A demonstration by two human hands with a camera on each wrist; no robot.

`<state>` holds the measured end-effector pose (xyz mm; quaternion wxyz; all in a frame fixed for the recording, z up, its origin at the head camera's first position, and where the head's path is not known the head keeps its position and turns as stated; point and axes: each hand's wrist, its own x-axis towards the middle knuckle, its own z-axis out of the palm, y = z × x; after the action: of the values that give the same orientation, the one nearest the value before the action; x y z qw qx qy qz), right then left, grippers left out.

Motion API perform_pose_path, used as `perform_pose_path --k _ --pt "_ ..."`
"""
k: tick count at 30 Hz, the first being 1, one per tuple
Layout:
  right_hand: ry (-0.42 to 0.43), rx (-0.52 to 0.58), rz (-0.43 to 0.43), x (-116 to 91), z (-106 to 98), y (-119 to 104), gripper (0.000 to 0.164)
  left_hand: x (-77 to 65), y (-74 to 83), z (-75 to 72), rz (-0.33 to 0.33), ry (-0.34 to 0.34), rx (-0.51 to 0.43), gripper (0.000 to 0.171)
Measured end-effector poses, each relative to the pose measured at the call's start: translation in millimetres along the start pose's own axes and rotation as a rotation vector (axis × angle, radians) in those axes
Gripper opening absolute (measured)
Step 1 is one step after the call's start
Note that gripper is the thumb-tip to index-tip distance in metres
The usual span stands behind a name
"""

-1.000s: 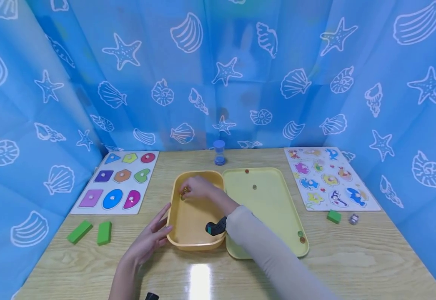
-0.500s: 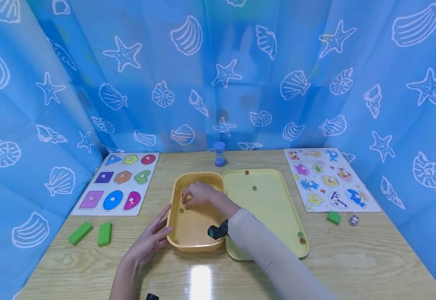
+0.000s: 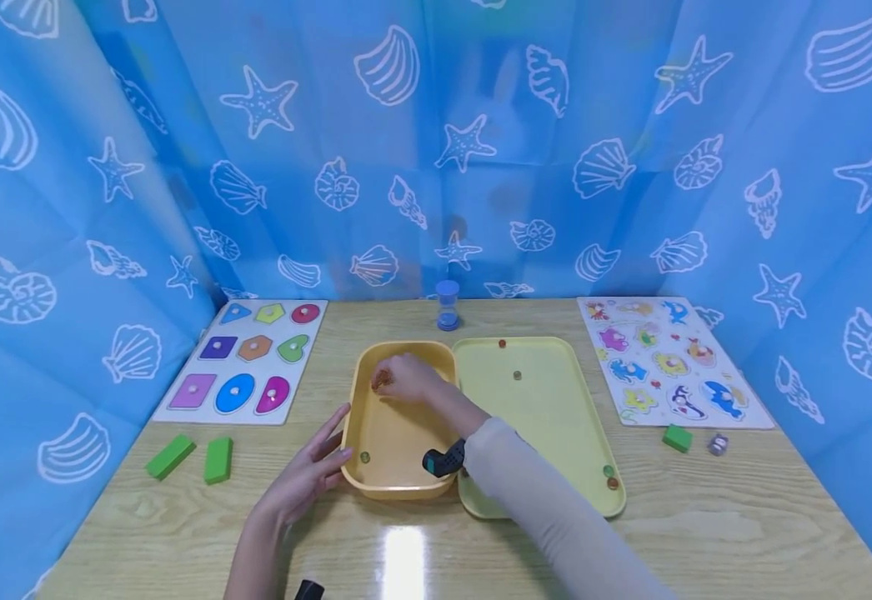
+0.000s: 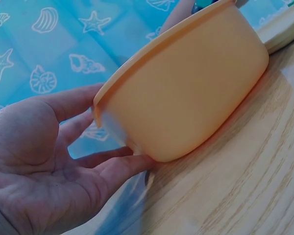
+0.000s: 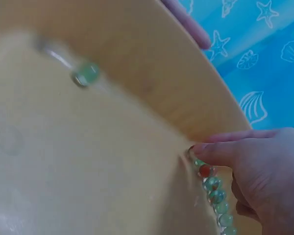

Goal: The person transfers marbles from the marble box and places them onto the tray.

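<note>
An orange plastic basin (image 3: pixel 398 437) stands on the table in the head view. My right hand (image 3: pixel 409 377) reaches into its far left corner. In the right wrist view, thumb and forefinger pinch a small dark reddish marble (image 5: pixel 191 151), mostly hidden by the fingertips. From there a row of green marbles (image 5: pixel 217 197), with an orange one among them, lines the foot of the wall. A blurred green marble (image 5: pixel 86 73) lies apart near the left wall. My left hand (image 3: pixel 303 482) touches the basin's left side from outside with extended fingers, near the rim and base.
Touching the basin on the right is a yellow tray (image 3: pixel 533 433) with several marbles. Two puzzle boards (image 3: pixel 244 367) flank them. A blue hourglass (image 3: pixel 447 305) stands at the back. Green blocks (image 3: pixel 218 460) and a small grey figure (image 3: pixel 718 444) lie on the table.
The loose marble has moved along the basin's left side towards the near end. My right hand has shifted slightly at the far left corner. My left hand stays in place.
</note>
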<state>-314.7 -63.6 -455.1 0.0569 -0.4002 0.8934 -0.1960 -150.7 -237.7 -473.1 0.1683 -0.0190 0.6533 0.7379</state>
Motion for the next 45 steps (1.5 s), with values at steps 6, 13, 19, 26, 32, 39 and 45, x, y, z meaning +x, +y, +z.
perform_pose_path --k 6,13,19,26,32,39,45 --pt "0.004 -0.042 0.042 1 2 2 0.022 0.3 1.6 1.0 -0.008 0.003 0.003 0.063" --pt "-0.044 -0.031 0.024 3 -1 2 0.014 0.4 3.5 0.6 -0.015 0.008 -0.009 0.063" --pt "0.001 0.145 -0.016 -6 -29 3 0.015 -1.9 8.7 1.9 0.0 0.016 -0.034 0.064" --pt "0.133 0.207 -0.014 -39 -71 20 0.023 -3.8 15.8 5.1 -0.007 0.071 -0.018 0.063" --pt "0.253 0.282 0.112 -92 -78 67 0.019 -6.3 18.8 7.6 -0.017 0.069 -0.002 0.063" --pt "0.268 0.19 0.23 -150 -57 120 0.018 -12.5 30.7 10.8 -0.034 0.03 -0.026 0.063" --pt "0.228 0.166 0.263 -172 -46 140 0.018 -12.4 37.9 11.0 -0.044 0.013 -0.013 0.063"
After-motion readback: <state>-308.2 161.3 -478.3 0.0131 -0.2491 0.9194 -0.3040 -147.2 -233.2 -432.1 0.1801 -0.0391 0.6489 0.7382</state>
